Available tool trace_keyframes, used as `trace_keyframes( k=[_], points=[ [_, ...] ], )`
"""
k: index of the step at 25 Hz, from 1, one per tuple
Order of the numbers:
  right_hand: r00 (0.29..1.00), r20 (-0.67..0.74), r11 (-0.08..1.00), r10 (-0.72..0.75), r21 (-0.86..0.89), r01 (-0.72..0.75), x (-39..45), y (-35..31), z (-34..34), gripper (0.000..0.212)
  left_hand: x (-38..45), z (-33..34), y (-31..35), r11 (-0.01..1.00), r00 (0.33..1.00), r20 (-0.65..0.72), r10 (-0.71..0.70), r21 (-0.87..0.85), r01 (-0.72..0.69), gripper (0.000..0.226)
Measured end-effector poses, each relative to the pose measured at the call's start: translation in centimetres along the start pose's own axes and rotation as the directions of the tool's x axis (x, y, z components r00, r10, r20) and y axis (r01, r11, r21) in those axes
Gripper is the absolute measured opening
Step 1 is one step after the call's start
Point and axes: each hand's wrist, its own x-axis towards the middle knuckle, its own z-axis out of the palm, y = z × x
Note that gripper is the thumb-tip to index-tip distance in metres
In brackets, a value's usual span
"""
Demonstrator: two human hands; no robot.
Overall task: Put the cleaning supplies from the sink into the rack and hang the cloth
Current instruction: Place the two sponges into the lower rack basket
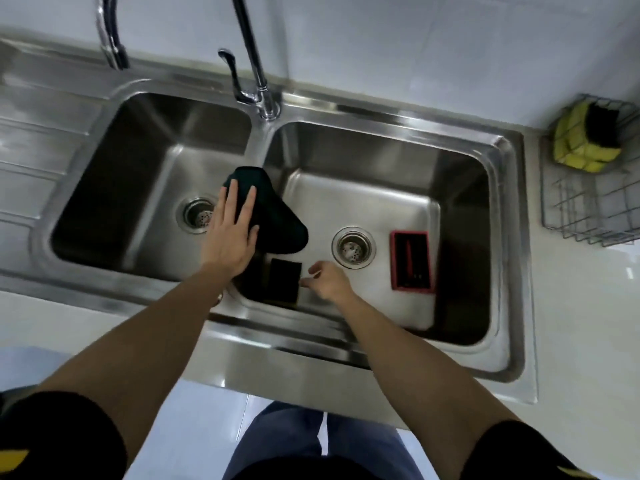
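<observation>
Right basin, near wall: dark scouring pad (284, 279), flat; right hand (327, 279) just beside it, fingers loosely curled apart, pinching nothing; step in hand judged the pad's pickup, next calling for a pinch and carry. Mid: left hand (232, 233) spread flat on dark cloth (277, 216) draped over the divider; red-rimmed tray (412, 260) on the floor. Far right: wire rack (595, 216) already holding a yellow sponge (575, 140).

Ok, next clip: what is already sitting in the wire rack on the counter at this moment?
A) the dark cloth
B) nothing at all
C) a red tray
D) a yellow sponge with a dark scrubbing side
D: a yellow sponge with a dark face stands in the far compartment of the wire rack, while the red tray lies in the right basin and the dark cloth drapes over the divider.
</observation>
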Motion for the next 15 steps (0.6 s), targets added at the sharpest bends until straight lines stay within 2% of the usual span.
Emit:
trace_keyframes(
  k=[1,6,12,15],
  points=[
    [0.998,0.024,0.998,0.065,0.015,-0.065,0.8,-0.1,1.0,0.030,0.0,0.2,-0.2,1.000,1.000,0.002,0.005,-0.013,-0.005,0.064],
    [0.944,0.116,0.918,0.309,0.223,-0.328,3.5,-0.4,3.9,0.037,-0.2,0.9,-0.6,0.999,1.000,-0.021,-0.011,-0.036,0.010,0.063],
    [0.904,0.229,0.890,0.361,0.203,-0.408,5.0,-0.8,5.6,0.036,-0.2,1.1,-0.7,0.999,0.999,-0.037,-0.005,-0.041,0.003,0.064],
    [0.896,0.235,0.897,0.378,0.149,-0.417,5.2,-1.1,6.1,0.032,-0.3,1.2,-0.7,0.999,0.998,-0.054,-0.012,-0.043,0.010,0.064]
  ],
)
